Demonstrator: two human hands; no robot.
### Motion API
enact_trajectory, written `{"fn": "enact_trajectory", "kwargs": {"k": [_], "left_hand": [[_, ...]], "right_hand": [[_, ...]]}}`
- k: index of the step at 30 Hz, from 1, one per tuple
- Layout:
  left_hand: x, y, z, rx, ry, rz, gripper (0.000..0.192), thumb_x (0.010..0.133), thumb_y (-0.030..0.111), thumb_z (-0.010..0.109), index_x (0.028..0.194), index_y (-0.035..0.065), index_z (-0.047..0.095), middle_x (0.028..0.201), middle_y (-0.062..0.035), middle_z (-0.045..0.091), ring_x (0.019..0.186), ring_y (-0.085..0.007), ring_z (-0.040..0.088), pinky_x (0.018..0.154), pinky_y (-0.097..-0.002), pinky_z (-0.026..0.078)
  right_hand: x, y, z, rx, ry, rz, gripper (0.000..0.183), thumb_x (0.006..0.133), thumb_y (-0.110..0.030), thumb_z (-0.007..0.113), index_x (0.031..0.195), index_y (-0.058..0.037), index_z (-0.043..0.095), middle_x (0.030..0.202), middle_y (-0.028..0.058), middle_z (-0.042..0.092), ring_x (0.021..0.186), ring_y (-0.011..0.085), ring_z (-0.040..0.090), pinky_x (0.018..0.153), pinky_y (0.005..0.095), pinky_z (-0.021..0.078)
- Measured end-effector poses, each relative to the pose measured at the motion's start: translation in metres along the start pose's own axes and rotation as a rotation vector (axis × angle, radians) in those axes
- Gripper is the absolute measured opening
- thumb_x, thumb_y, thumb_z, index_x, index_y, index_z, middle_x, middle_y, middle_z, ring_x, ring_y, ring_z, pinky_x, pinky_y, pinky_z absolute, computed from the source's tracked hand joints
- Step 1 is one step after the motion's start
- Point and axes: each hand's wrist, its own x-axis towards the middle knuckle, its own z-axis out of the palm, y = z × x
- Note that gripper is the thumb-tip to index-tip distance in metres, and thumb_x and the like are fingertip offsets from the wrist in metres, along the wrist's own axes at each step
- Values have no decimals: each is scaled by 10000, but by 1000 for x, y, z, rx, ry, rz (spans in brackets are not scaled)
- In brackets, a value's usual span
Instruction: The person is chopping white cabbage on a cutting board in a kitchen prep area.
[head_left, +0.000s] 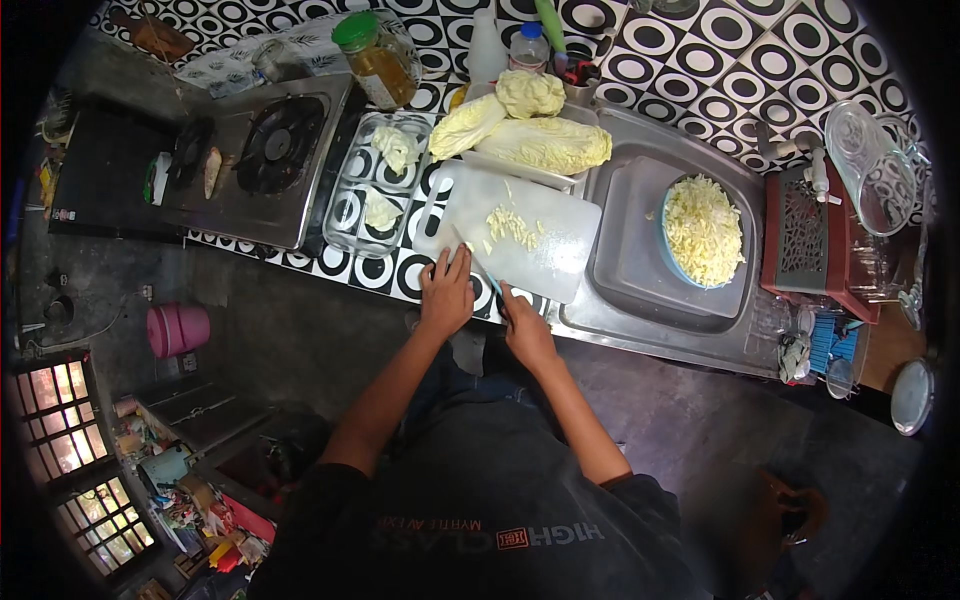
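My right hand (529, 326) grips the blue handle of a kitchen knife (491, 279), its blade angled up and left over the near edge of a white cutting board (559, 217). Beside the blade, the fingertips of my left hand (448, 294) hold a small pale vegetable piece (470, 246) against the board. Chopped pale pieces (511, 227) lie scattered across the board's middle. To the right, a blue bowl (664, 238) heaped with chopped cabbage (703, 225) stands on a grey tray or board over the sink. Pale leaf pieces (395, 148) sit in a divided glass dish (335, 225) at the left.
Napa cabbages (547, 142) rest in a tray behind the board. A jar with a green lid (379, 71) and a blue-capped bottle (529, 49) stand at the back. The gas stove (225, 157) is at far left. A reddish-brown rack (810, 225) borders the steel sink (675, 345).
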Motion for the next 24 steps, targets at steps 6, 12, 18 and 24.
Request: {"fn": "enact_trajectory", "kwargs": {"k": [6, 12, 18, 24], "left_hand": [[-1, 0, -2, -14, -17, -8, 575, 883, 197, 551, 1412, -9, 465, 1532, -129, 395, 1390, -335, 366, 1051, -528, 315], [-1, -3, -9, -24, -46, 1, 573, 885, 197, 560, 1419, 13, 461, 1527, -119, 402, 1391, -325, 364, 1038, -522, 329], [0, -4, -14, -27, -69, 4, 574, 880, 203, 570, 1415, 23, 466, 1526, -113, 402, 1394, -321, 357, 1034, -518, 334], [0, -2, -14, -63, -92, -3, 561, 875, 211, 569, 1391, 11, 478, 1533, -131, 383, 1418, -332, 324, 1052, -525, 308]], "right_hand": [[2, -10, 3, -124, -47, 26, 760, 806, 115, 522, 1513, -98, 344, 989, 207, 579, 873, 420, 612, 754, 496, 485], [15, -16, 4, -150, -80, 13, 807, 789, 105, 545, 1535, -99, 314, 997, 238, 567, 906, 434, 609, 782, 496, 496], [33, -19, 11, -153, -84, 0, 828, 786, 95, 562, 1543, -111, 299, 999, 243, 567, 901, 437, 612, 768, 494, 505], [68, -36, 11, -154, -91, 1, 803, 803, 75, 547, 1541, -139, 312, 1022, 237, 572, 917, 439, 614, 781, 487, 504]]}}
